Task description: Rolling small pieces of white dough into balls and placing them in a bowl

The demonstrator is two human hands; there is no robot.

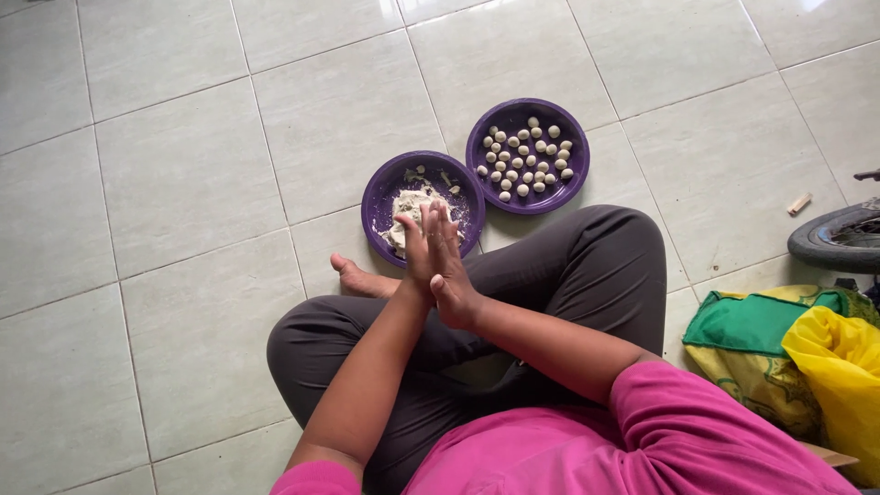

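I sit cross-legged on a tiled floor. My left hand (pixel 417 246) and my right hand (pixel 449 261) are pressed palm to palm in front of me, fingers straight; whatever lies between the palms is hidden. Just beyond the fingertips stands a purple plate (pixel 378 191) holding a lump of pale dough (pixel 409 209) and loose crumbs. To its right a second purple plate (pixel 573 188) carries several small dough balls (pixel 525 158).
My dark-trousered knees (pixel 605 266) and a bare foot (pixel 359 280) lie below the plates. At the right are a green and yellow bag (pixel 779 344), a yellow plastic bag (pixel 848 367), a black tyre (pixel 839 238) and a small wooden bit (pixel 799 203).
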